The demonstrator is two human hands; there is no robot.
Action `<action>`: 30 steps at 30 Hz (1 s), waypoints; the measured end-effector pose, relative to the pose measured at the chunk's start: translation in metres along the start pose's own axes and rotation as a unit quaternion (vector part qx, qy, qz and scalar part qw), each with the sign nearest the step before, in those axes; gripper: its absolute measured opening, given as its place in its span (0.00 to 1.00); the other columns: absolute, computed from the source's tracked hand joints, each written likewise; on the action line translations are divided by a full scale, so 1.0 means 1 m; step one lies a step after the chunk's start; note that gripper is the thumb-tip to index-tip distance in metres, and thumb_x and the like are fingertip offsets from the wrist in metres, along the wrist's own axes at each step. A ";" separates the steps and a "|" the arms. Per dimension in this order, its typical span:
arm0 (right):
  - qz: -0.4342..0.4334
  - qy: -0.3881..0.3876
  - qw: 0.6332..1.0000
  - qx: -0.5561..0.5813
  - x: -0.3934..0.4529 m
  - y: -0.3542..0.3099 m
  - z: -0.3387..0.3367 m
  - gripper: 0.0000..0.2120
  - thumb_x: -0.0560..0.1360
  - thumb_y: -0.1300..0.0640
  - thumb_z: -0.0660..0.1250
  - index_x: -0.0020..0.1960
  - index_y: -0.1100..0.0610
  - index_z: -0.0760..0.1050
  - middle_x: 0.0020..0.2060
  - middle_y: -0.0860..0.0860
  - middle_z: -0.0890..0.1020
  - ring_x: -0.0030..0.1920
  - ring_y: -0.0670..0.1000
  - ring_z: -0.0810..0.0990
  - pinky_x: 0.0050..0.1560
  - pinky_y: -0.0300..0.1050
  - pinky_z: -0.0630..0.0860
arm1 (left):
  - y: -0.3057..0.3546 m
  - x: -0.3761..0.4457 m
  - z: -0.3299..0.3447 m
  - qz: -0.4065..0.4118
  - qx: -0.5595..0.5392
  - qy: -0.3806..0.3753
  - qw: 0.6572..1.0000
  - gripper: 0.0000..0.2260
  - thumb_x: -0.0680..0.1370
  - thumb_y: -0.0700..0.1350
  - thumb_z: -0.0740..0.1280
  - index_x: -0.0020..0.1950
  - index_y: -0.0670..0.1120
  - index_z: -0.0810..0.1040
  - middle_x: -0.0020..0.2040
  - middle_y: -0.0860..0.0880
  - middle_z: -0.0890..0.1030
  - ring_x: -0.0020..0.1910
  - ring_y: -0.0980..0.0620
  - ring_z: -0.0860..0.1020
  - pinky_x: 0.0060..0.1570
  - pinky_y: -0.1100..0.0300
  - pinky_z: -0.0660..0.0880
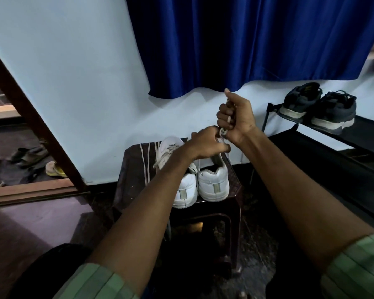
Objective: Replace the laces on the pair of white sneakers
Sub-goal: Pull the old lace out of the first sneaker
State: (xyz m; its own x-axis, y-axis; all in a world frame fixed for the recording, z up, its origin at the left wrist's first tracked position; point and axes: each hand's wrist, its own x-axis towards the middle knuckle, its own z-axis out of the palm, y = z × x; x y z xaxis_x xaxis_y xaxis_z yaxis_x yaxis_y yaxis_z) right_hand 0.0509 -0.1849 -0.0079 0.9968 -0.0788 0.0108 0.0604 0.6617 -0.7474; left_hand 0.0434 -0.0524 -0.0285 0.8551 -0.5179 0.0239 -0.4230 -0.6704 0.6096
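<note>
Loose pale flat laces [146, 162] are lying in strands along the left part of a dark brown plastic stool [130, 186], running from its back edge toward the front. Just right of them a pair of white leather sneakers [200, 182] is standing on the stool top, heels facing the camera and reaching the front edge — the left shoe partly hidden under a forearm, the right one showing a grey heel tab.

Above the right sneaker the left hand [207, 143] is closing its fingertips in a pinch on a pale lace [223, 133], right where it meets the other hand. The right hand [235, 119] is curling into a fist higher up, with that lace wound across its fingers and a short end sticking out at the top of the fist; the two hands are touching. Both forearms are bare, with rolled green checked sleeves [354, 268] at the bottom corners.

Further right, a pair of dark grey running shoes [320, 108] is sitting on the top shelf of a black rack [333, 147]. A deep blue curtain [246, 39] is hanging on the wall behind.
</note>
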 end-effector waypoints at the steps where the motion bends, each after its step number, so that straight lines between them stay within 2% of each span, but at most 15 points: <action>1: -0.006 -0.004 1.000 0.007 -0.001 -0.001 0.001 0.22 0.79 0.51 0.69 0.31 0.51 0.63 0.25 0.47 0.61 0.23 0.45 0.54 0.18 0.38 0.53 | 0.002 0.001 0.004 -0.007 -0.038 -0.016 0.999 0.10 0.73 0.51 0.74 0.48 0.46 0.80 0.43 0.53 0.82 0.45 0.52 0.79 0.54 0.49 0.72; 2: -0.013 0.004 1.000 0.008 0.000 -0.002 0.000 0.22 0.79 0.51 0.69 0.31 0.51 0.63 0.26 0.48 0.62 0.23 0.45 0.54 0.18 0.38 0.53 | 0.002 0.002 0.006 -0.012 -0.061 -0.021 0.998 0.10 0.73 0.52 0.74 0.44 0.46 0.78 0.38 0.53 0.80 0.41 0.53 0.77 0.51 0.50 0.71; 4: -0.025 0.055 0.998 -0.029 0.001 -0.007 -0.008 0.21 0.78 0.53 0.70 0.31 0.51 0.65 0.28 0.49 0.65 0.23 0.45 0.56 0.18 0.38 0.55 | -0.003 0.006 0.008 -0.012 -0.045 0.010 0.999 0.13 0.75 0.56 0.72 0.44 0.47 0.81 0.40 0.55 0.82 0.43 0.54 0.79 0.52 0.50 0.69; 7: -0.036 0.144 0.948 -0.283 -0.003 -0.009 -0.023 0.12 0.76 0.56 0.71 0.35 0.55 0.76 0.26 0.48 0.75 0.22 0.46 0.61 0.24 0.36 0.58 | -0.017 0.011 0.000 0.020 -0.053 0.117 0.991 0.12 0.78 0.57 0.71 0.49 0.50 0.86 0.46 0.55 0.86 0.49 0.52 0.83 0.57 0.52 0.76; 9: -0.004 0.129 0.902 -0.412 -0.007 0.000 -0.027 0.07 0.77 0.56 0.70 0.42 0.57 0.79 0.25 0.45 0.80 0.24 0.48 0.63 0.28 0.39 0.59 | -0.022 0.012 -0.006 0.028 -0.151 0.167 0.974 0.08 0.81 0.50 0.72 0.50 0.46 0.86 0.42 0.52 0.86 0.42 0.54 0.83 0.49 0.58 0.78; 10: 0.019 0.098 0.901 -0.421 -0.008 0.006 -0.027 0.09 0.79 0.54 0.68 0.43 0.57 0.79 0.26 0.45 0.82 0.25 0.48 0.66 0.30 0.41 0.59 | -0.024 0.013 -0.009 0.023 -0.196 0.181 0.964 0.07 0.82 0.48 0.71 0.50 0.45 0.86 0.40 0.50 0.85 0.39 0.55 0.82 0.45 0.60 0.77; 12: 0.059 0.035 0.915 -0.398 -0.007 0.017 -0.024 0.16 0.83 0.47 0.64 0.43 0.56 0.76 0.27 0.49 0.81 0.26 0.48 0.70 0.31 0.44 0.61 | -0.025 0.015 -0.008 0.007 -0.283 0.193 0.939 0.07 0.83 0.45 0.70 0.50 0.43 0.85 0.40 0.47 0.85 0.36 0.55 0.82 0.39 0.62 0.77; 14: 0.075 0.007 0.935 -0.347 -0.004 0.022 -0.018 0.22 0.83 0.38 0.62 0.39 0.53 0.71 0.25 0.51 0.71 0.26 0.49 0.66 0.28 0.43 0.61 | -0.027 0.017 -0.008 -0.004 -0.321 0.217 0.922 0.06 0.83 0.44 0.70 0.50 0.42 0.84 0.41 0.46 0.86 0.38 0.54 0.85 0.40 0.61 0.78; 16: 0.073 0.018 0.962 -0.264 -0.003 0.024 -0.015 0.22 0.81 0.39 0.66 0.37 0.52 0.67 0.26 0.49 0.61 0.26 0.48 0.58 0.26 0.42 0.62 | -0.030 0.019 -0.009 -0.012 -0.315 0.240 0.918 0.07 0.83 0.45 0.70 0.51 0.42 0.85 0.42 0.47 0.87 0.40 0.54 0.86 0.42 0.59 0.80; 18: 0.051 0.025 0.975 -0.213 -0.003 0.025 -0.013 0.17 0.80 0.46 0.71 0.39 0.54 0.71 0.25 0.49 0.62 0.24 0.47 0.57 0.24 0.40 0.62 | -0.032 0.023 -0.007 -0.014 -0.281 0.235 0.930 0.09 0.83 0.48 0.69 0.54 0.43 0.85 0.45 0.48 0.87 0.42 0.53 0.87 0.47 0.55 0.83; 21: 0.021 0.045 0.993 -0.108 0.000 0.027 -0.006 0.13 0.80 0.51 0.71 0.43 0.59 0.76 0.27 0.53 0.70 0.20 0.44 0.61 0.19 0.37 0.61 | -0.026 0.024 -0.005 -0.011 -0.232 0.137 0.963 0.16 0.84 0.57 0.65 0.57 0.46 0.83 0.49 0.49 0.88 0.50 0.51 0.86 0.59 0.49 0.81; 23: -0.007 0.084 0.996 -0.019 0.004 0.023 -0.004 0.14 0.81 0.50 0.70 0.42 0.57 0.76 0.27 0.51 0.67 0.19 0.44 0.61 0.19 0.36 0.64 | -0.020 0.021 -0.004 -0.003 -0.243 0.046 0.969 0.24 0.85 0.62 0.60 0.57 0.44 0.85 0.50 0.47 0.88 0.53 0.49 0.86 0.62 0.53 0.79; 26: -0.065 0.119 0.990 0.042 0.012 0.013 -0.010 0.16 0.83 0.46 0.65 0.41 0.54 0.73 0.23 0.47 0.64 0.21 0.45 0.62 0.24 0.36 0.64 | -0.023 0.019 -0.005 0.026 -0.181 -0.029 0.983 0.21 0.83 0.60 0.66 0.52 0.43 0.87 0.46 0.49 0.88 0.46 0.56 0.84 0.54 0.60 0.77; 28: -0.088 0.142 0.986 0.030 0.018 0.007 -0.020 0.19 0.85 0.44 0.62 0.40 0.54 0.72 0.23 0.47 0.65 0.23 0.46 0.62 0.27 0.40 0.65 | -0.029 0.020 -0.003 0.062 -0.117 -0.030 0.991 0.13 0.79 0.54 0.74 0.48 0.45 0.88 0.41 0.47 0.87 0.38 0.59 0.78 0.45 0.62 0.73; 30: -0.086 0.168 0.975 -0.120 0.019 0.004 -0.030 0.21 0.85 0.42 0.60 0.41 0.55 0.74 0.26 0.49 0.69 0.25 0.47 0.66 0.30 0.42 0.68 | -0.032 0.022 -0.002 0.075 -0.110 0.046 0.990 0.08 0.78 0.49 0.76 0.45 0.45 0.88 0.36 0.52 0.85 0.34 0.62 0.77 0.42 0.64 0.72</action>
State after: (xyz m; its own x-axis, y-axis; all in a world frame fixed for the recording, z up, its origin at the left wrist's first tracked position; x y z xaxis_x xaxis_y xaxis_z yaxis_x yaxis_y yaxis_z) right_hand 0.0681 -0.2061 -0.0312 0.8972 -0.4400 -0.0376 0.1716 0.4258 -0.8884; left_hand 0.0764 -0.0410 -0.0463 0.8155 -0.5452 0.1940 -0.4812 -0.4527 0.7506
